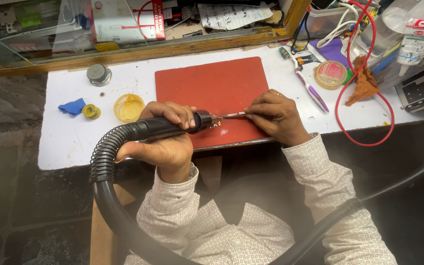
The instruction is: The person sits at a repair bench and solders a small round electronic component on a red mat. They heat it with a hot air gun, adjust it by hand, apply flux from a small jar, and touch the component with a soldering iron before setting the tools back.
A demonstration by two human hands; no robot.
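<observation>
My left hand (165,140) grips a black hot-air handle (172,125) whose ribbed black hose (105,157) curls down past my lap. Its metal nozzle points right, over the near edge of a red mat (212,83). My right hand (276,115) pinches thin metal tweezers (234,115), tips almost touching the nozzle. What the tweezers hold is too small to see.
On the white worktop (65,142) lie a yellow lid (128,107), a small yellow spool (92,111), a blue scrap (72,106), a metal tin (98,75), a purple toothbrush (312,91), a round tin (331,74) and a red wire (366,98). A glass-topped shelf runs behind.
</observation>
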